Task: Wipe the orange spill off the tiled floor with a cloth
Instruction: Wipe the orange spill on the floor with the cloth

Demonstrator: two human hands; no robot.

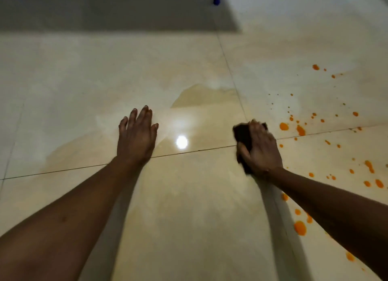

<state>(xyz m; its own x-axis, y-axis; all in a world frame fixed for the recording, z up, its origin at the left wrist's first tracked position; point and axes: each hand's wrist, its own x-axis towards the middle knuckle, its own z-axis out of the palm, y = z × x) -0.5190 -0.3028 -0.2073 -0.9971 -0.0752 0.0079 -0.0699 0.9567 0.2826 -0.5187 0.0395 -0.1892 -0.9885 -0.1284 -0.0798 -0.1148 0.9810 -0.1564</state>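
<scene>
1. L hand (136,138): palm down, flat, fingers straight & close together, pointing fwd.
2. R hand (261,149): palm down, fingers & thumb curled over dark cloth (241,134), gripping it.
3. Both forearms bare, stretched fwd, well apart.

No readable text, label, brand or number shows anywhere.

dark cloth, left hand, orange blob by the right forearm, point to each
dark cloth (241,134), head view, exposed upper-left corner
left hand (136,140), head view, back of hand
orange blob (300,228), head view, its centre
</scene>
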